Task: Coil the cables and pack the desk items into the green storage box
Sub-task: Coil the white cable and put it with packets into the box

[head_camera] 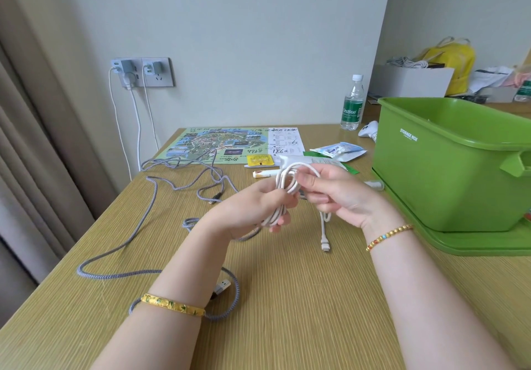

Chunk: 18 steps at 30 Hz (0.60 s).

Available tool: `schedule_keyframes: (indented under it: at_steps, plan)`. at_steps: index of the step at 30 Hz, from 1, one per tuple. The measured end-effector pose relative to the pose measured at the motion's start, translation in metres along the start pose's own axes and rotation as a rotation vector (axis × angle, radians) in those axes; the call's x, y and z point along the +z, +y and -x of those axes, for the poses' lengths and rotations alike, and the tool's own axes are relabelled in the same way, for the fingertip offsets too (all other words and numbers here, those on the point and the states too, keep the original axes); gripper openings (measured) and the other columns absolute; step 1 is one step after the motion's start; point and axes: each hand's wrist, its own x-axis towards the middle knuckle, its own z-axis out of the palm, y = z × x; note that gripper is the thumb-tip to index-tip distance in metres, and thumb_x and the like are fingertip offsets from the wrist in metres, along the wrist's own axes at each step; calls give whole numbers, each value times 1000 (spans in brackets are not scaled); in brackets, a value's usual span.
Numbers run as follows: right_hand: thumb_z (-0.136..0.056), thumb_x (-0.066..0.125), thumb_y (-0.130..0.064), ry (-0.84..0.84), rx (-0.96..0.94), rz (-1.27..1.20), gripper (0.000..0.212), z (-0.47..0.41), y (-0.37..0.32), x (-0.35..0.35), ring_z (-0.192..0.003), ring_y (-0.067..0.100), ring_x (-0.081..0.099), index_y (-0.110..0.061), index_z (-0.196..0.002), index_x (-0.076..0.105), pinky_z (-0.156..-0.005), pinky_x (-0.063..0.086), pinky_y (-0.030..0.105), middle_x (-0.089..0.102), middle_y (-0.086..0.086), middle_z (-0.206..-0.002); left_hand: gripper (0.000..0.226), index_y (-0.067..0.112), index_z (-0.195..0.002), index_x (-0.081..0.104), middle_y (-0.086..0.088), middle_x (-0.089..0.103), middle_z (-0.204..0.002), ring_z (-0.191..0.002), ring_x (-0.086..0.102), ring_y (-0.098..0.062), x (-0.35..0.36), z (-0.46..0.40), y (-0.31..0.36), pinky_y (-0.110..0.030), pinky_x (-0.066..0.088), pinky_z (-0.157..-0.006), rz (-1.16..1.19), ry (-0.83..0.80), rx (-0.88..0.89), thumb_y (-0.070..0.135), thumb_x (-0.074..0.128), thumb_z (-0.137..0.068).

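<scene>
Both hands grip a white cable (283, 186) coil above the desk (287, 298): left hand (258, 206) clasps the loops, right hand (327, 190) pinches the top. Grey cable (149, 197) sprawls left of the coil; green box (448, 165) right, map (221, 144) beyond.

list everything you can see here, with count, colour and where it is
white cable: 1, white, coiled in both hands, one plug end hanging to the desk
grey braided cable: at least 1, grey, loose across the desk's left side
storage box: 1, green, right, standing on its green lid
water bottle: 1, clear with green label, back of desk
map sheet: 1, multicoloured, flat at back
packets: several, white and blue, beside the map
wall chargers: 2, grey, in wall socket
yellow bag: 1, far right
left hand: grips the coil
right hand: pinches the top loop
</scene>
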Motion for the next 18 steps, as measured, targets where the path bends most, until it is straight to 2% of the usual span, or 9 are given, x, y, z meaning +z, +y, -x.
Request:
schedule_keyframes:
  at_steps: [2, 5, 7, 10, 12, 14, 16, 18]
  plan:
    - [-75, 64, -28, -1, -5, 12, 11, 0, 0, 0, -40, -1, 27, -27, -66, 70, -33, 15, 10, 48, -16, -54, 17, 16, -87, 45, 6, 43, -64, -47, 42, -8, -1, -1, -1, -16, 31, -38, 66, -16, -23, 1, 38, -94]
    - [-75, 65, -29, 18, -26, -4, 11, -1, 0, 0, -39, -1, 28, -26, -65, 69, -33, 15, 11, 49, -11, -56, 4, 13, -96, 45, 5, 46, -68, -49, 47, -7, 0, -2, -2, -15, 31, -37, 123, -24, 0, 14, 41, -98]
    - [-75, 65, -30, 21, -36, -1, 10, -1, 1, -1, -38, -1, 28, -26, -67, 69, -33, 16, 11, 52, -8, -57, 12, 11, -99, 45, 3, 47, -70, -51, 49, -7, -1, -3, -2, -15, 33, -37, 143, -17, 22, 23, 40, -99]
    - [-74, 65, -29, 41, -42, -7, 14, -2, 0, -4, -37, -1, 27, -16, -81, 65, -32, 16, 11, 49, -10, -54, 22, 16, -87, 47, 6, 47, -63, -47, 42, -6, -6, -2, -4, -14, 28, -36, 123, 36, 2, 31, 37, -99]
    - [-74, 65, -25, 123, -52, -52, 20, -1, -1, -9, -37, 0, 27, -10, -86, 58, -33, 20, 12, 44, -11, -52, 26, 19, -81, 48, 8, 46, -59, -45, 39, -6, -9, -3, -6, -14, 26, -36, 105, 91, 6, 34, 36, -100]
    - [-76, 65, -21, 255, -86, -83, 15, 0, -3, -14, -38, 2, 29, -11, -82, 56, -39, 31, 14, 40, -13, -47, 28, 19, -79, 47, 8, 46, -58, -46, 41, -7, -11, -5, -7, -15, 28, -37, 147, 164, 51, 33, 35, -100]
    - [-83, 64, -18, 401, -117, -37, 9, -1, -2, -16, -39, 2, 31, -13, -80, 57, -52, 45, 19, 38, -14, -44, 30, 19, -78, 49, 7, 48, -58, -48, 45, -8, -13, -7, -6, -17, 33, -39, 234, 299, 103, 32, 35, -100]
    - [-88, 61, -18, 470, -139, -17, 10, -2, 0, -15, -39, 3, 30, -13, -79, 58, -52, 44, 20, 37, -14, -43, 29, 19, -81, 52, 6, 52, -58, -53, 51, -8, -16, -9, -5, -19, 40, -41, 327, 473, 133, 33, 36, -100]
